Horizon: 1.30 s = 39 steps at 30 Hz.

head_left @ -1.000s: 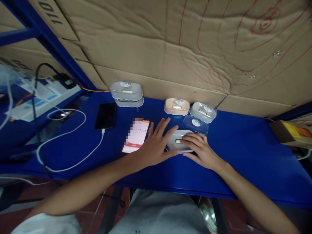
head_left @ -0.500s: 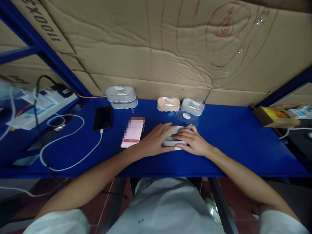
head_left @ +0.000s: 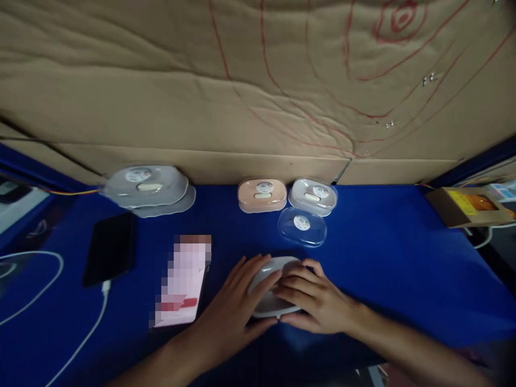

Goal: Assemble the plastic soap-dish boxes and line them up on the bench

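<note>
Both of my hands are around a light grey oval soap-box-like dish (head_left: 268, 307) near the front of the blue table. My left hand (head_left: 231, 301) grips its left side, thumb along the near edge and fingers over the far rim. From the right, my right hand (head_left: 316, 301) holds it with curled fingers reaching over its middle, which they partly hide. Just beyond lies a clear plastic lid (head_left: 302, 236) with a round white sticker. Behind that lid stand a lidded grey box (head_left: 322, 201) and a lidded peach box (head_left: 250, 199).
Stacked grey lidded boxes (head_left: 159, 188) stand at the back left. A lit phone (head_left: 183, 279) lies left of my hands, with a dark phone (head_left: 110, 250) on a white cable (head_left: 86, 338) beyond it. An open cardboard box (head_left: 455, 209) sits at right. Cardboard (head_left: 201, 118) backs the table.
My view has moved closer and tilted, so the table things look larger and lower. Both hands stay on the grey dish, with small shifts of the fingers.
</note>
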{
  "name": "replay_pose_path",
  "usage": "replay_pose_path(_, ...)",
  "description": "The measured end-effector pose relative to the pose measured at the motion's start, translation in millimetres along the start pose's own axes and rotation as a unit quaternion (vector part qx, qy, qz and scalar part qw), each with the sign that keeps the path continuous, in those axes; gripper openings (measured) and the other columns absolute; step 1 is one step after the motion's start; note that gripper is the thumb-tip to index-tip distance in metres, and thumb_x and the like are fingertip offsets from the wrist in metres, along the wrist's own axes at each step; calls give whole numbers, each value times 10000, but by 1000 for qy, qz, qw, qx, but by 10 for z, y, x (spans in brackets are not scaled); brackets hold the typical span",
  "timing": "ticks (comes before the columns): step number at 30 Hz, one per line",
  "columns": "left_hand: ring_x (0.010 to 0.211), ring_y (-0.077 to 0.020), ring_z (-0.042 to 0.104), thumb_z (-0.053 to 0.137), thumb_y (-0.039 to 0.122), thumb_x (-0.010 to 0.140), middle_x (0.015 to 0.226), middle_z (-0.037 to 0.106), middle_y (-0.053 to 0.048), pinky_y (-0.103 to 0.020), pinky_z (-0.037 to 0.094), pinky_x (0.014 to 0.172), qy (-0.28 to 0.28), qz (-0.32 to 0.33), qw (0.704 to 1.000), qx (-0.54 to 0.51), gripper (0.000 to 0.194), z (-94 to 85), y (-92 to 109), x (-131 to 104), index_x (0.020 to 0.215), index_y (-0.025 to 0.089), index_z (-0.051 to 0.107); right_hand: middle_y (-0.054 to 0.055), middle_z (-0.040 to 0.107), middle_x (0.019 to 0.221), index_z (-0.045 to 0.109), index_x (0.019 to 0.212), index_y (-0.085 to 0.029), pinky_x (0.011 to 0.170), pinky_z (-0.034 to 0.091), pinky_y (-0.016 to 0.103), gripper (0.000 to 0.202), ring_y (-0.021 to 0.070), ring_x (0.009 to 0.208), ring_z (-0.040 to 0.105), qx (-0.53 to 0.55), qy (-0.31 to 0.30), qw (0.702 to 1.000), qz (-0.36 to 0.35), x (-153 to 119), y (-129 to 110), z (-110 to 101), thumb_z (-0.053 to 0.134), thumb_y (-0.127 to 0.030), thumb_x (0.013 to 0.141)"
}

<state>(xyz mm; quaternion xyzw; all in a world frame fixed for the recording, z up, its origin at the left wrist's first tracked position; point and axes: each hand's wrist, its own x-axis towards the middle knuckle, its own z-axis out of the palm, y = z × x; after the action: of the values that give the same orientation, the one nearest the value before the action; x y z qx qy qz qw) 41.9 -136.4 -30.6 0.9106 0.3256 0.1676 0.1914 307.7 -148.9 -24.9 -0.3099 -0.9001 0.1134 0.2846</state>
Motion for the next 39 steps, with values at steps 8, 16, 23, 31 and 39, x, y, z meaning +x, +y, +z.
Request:
replay_pose_path(8,1537,-387,454,669,494,1024,1653,470,-191,-643,435,1228,7,6,1000,-2,768,-72,7,69,1662,278,300,68,811,1153,688,1270,-175,1127,354,415,327,229,1190,671,-17,22,1000,-9,33,-21,4,611,-429,1079)
replay_pose_path(16,1432,-367,554,792,431,947,1579,566,-152,-545,565,1113,10,-3,999,-35,818,-16,20,-32,1636,308,370,74,810,1156,687,1290,-161,1152,343,407,372,220,1198,664,-16,5,1000,-1,-42,-87,23,567,-452,1094)
replay_pose_path(23,1458,-384,508,826,401,915,1563,566,-135,-588,504,1177,17,0,999,-42,863,-45,42,34,1638,322,361,73,799,1190,673,1322,-197,1142,341,439,346,243,1248,643,-37,-14,999,-17,-30,-80,42,603,-411,1059)
replay_pose_path(31,1511,-382,474,789,405,951,1653,447,-184,-596,488,1202,23,24,999,-14,841,-58,8,42,1645,290,329,82,800,1189,689,1274,-192,1127,358,433,320,236,1225,657,-35,19,999,-32,9,-62,95,596,-417,1067)
replay_pose_path(39,1529,-386,481,813,438,921,1685,411,-172,-579,496,1200,20,27,999,-6,899,-128,69,68,1661,341,312,101,787,1224,685,1274,-202,1114,363,456,329,243,1245,657,-42,-19,999,-29,-28,-97,68,549,-444,1097)
